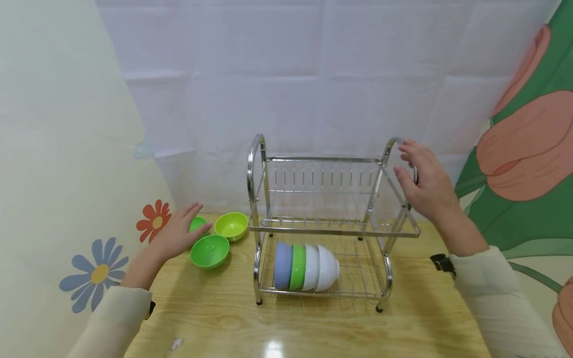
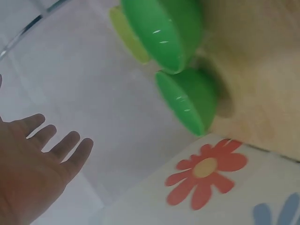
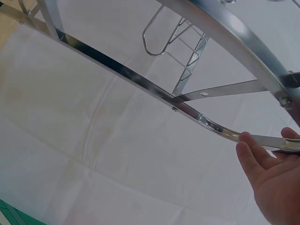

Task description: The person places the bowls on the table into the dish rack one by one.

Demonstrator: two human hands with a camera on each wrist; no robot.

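My left hand [image 1: 181, 231] is above three bowls left of the rack, fingers spread and holding nothing. These are a green bowl [image 1: 210, 252] in front, a yellow-green bowl [image 1: 233, 226] behind it, and another green bowl [image 1: 197, 223] partly hidden by the hand. At the top right of the two-tier metal dish rack [image 1: 322, 231], my right hand [image 1: 427, 186] is by the curved end bar. Its fingertips meet the bar in the right wrist view, loosely bent and not wrapped round it. Nested on their sides on the lower tier are a blue bowl [image 1: 283, 266], a green bowl [image 1: 297, 267] and two white bowls [image 1: 329, 268].
The rack stands on a wooden table [image 1: 215, 318] with black feet. A white cloth [image 1: 313, 99] hangs behind. Flower-patterned panels border both sides, with a red flower [image 1: 156, 222] on the left. The rack's upper tier has wire dividers.
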